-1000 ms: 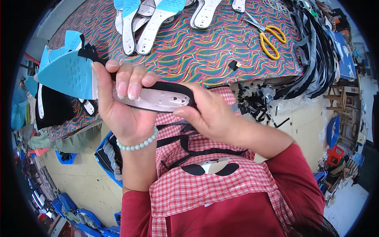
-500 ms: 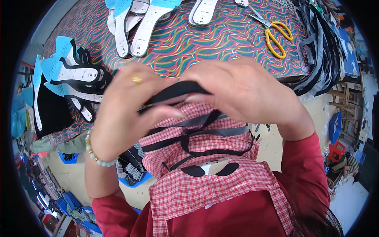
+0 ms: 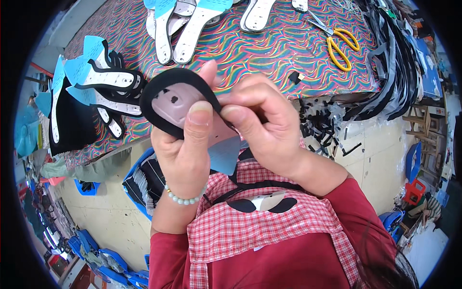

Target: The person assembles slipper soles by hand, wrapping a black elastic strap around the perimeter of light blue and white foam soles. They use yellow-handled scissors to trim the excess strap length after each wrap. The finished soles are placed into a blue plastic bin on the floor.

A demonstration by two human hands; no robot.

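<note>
My left hand [image 3: 185, 151] grips a shoe insole [image 3: 175, 103], its thumb pressed on the pale face. The insole has a wide black fabric border around its rounded end and a blue section that hangs down below the thumb. With thumb and index finger, my right hand [image 3: 269, 125] pinches the border at the right side of the insole. Those right fingertips partly hide the edge. At the left of the table lie several similar white-and-blue insole pieces [image 3: 111, 79] with black edges, stacked on one another.
Yellow-handled scissors [image 3: 342, 48] lie at the table's right, near a heap of black and grey strips [image 3: 392, 67]. More insoles [image 3: 186, 41] rest at the far edge. Small black scraps [image 3: 325, 127] hang or lie below the table edge. A blue bin [image 3: 139, 178] holds dark striped fabric.
The insole has turned so its pale face and blue part show. My left hand has tilted thumb-up around it, and my right hand has moved down to pinch its edge. A small black scrap appears on the table.
</note>
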